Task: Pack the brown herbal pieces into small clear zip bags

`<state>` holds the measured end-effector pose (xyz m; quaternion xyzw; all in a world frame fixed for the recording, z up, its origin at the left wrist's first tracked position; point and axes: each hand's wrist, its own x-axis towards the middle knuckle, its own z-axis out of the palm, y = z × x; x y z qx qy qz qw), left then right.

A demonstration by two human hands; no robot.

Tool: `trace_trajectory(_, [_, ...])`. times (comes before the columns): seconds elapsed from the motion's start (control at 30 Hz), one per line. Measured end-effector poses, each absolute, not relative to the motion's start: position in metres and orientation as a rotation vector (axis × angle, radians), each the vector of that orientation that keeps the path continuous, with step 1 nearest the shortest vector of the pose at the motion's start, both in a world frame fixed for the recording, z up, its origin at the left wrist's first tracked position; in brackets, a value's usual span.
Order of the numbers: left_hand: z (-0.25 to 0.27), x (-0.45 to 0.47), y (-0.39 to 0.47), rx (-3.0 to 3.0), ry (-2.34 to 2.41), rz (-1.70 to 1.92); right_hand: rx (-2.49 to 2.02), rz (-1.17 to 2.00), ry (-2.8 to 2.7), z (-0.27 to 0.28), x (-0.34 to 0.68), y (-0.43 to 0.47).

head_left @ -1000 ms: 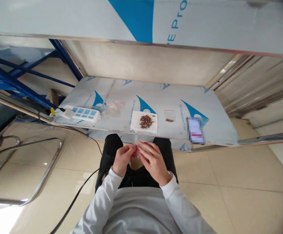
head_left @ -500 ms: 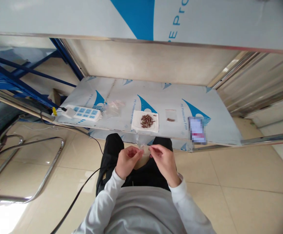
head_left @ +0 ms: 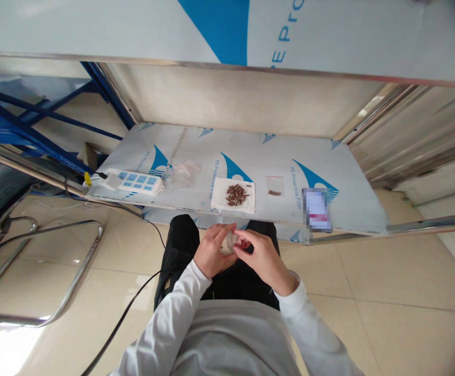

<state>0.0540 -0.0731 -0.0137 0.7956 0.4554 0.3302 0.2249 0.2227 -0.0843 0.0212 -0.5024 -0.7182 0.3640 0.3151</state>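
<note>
Over my lap, a small clear plastic bag (head_left: 229, 243) is between my two hands. My left hand (head_left: 214, 250) curls round its left side, with thumb and fingers closed on it. From the right, my right hand (head_left: 259, 255) pinches the bag's other edge with its fingertips. Whatever may be inside the bag is too small to make out. Just beyond my hands, a pile of small brown metallic pieces (head_left: 236, 195) lies on a white paper sheet (head_left: 217, 201). Right of that, a clear zip bag (head_left: 275, 184) holds a few brown pieces.
A white power strip (head_left: 141, 183) and several clear bags (head_left: 184, 173) lie on the shelf's left part. A phone (head_left: 316, 210), blurred out, rests at the right. The upper shelf (head_left: 133, 31) overhangs. A metal-framed chair (head_left: 74, 271) stands at left, and a black cable (head_left: 125, 313) crosses the floor.
My left hand has shifted slightly right and turned, its fingers now wrapping round the bag. My right hand has come in against it. Things on the shelf are unmoved.
</note>
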Motion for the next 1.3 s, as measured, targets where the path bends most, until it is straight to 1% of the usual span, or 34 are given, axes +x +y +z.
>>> trace_trajectory(0.13, [-0.019, 0.056, -0.073, 2.098, 1.317, 1.087, -1.318, 1.025, -1.855, 0.02, 0.232, -0.071])
trace_trajectory(0.2, [-0.022, 0.056, -0.073, 2.035, 1.365, 1.152, -1.484, 0.911, -1.806, 0.008, 0.236, -0.051])
trace_trajectory(0.27, [-0.026, 0.056, -0.071, 1.978, 1.416, 1.181, -1.825, 0.63, -1.782, -0.011, 0.237, -0.024])
trace_trajectory(0.3, [-0.027, 0.057, -0.069, 1.96, 1.433, 1.188, -1.898, 0.589, -1.785, -0.02, 0.236, -0.01])
trace_trajectory(0.43, [-0.03, 0.058, -0.064, 1.942, 1.446, 1.202, -2.033, 0.519, -1.81, -0.046, 0.224, 0.03])
trace_trajectory(0.6, [-0.034, 0.059, -0.054, 1.906, 1.48, 1.215, -2.125, 0.497, -1.822, -0.054, 0.217, 0.04])
trace_trajectory(0.77, [-0.04, 0.06, -0.034, 1.934, 1.483, 1.211, -2.066, 0.481, -1.819, -0.032, 0.224, 0.029])
trace_trajectory(0.9, [-0.039, 0.061, -0.018, 1.997, 1.441, 1.155, -1.752, 0.492, -1.991, 0.009, 0.229, -0.001])
trace_trajectory(1.0, [-0.036, 0.067, -0.012, 2.029, 1.373, 1.146, -1.579, 0.335, -2.26, 0.036, 0.228, -0.016])
trace_trajectory(1.07, [-0.035, 0.072, -0.011, 2.042, 1.335, 1.164, -1.565, 0.212, -2.429, 0.047, 0.225, -0.017])
trace_trajectory(1.13, [-0.035, 0.077, -0.012, 2.053, 1.311, 1.177, -1.556, 0.169, -2.537, 0.053, 0.223, -0.013])
trace_trajectory(1.2, [-0.035, 0.08, -0.012, 2.057, 1.305, 1.179, -1.557, 0.22, -2.545, 0.056, 0.224, -0.007])
trace_trajectory(1.3, [-0.036, 0.081, -0.013, 2.047, 1.315, 1.194, -1.507, 0.435, -2.432, 0.055, 0.227, -0.003])
